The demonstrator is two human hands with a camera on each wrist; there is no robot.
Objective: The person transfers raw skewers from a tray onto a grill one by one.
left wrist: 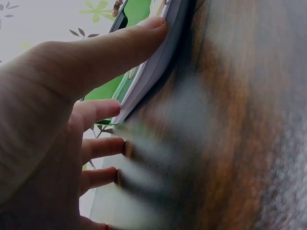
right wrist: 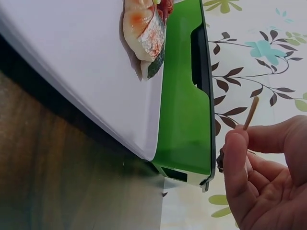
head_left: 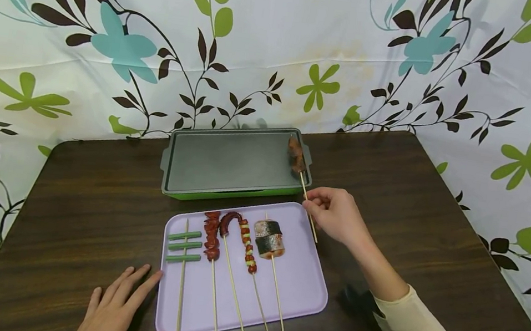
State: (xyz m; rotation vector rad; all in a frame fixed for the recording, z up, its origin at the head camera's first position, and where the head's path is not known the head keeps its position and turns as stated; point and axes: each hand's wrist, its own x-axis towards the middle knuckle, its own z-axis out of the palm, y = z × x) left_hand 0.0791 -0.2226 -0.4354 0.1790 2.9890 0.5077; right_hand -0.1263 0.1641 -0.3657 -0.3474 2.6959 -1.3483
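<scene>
Left grip (head_left: 118, 305) spread, right grip (head_left: 336, 215) pinched on the meat skewer (head_left: 296, 157), its loaded end over the griddle (head_left: 226, 160) beyond; we judge it light, stiff, tip-heavy, best held by bare stick (head_left: 303, 184).

A dark wood-grain table (head_left: 89, 204) stands before a leaf-and-flower-print curtain (head_left: 272, 38) in what appears to be a home dining corner, with a green-sided griddle (head_left: 226, 160) at its far side and a lilac serving tray (head_left: 302, 282) of food skewers (head_left: 247, 244) nearer.
</scene>
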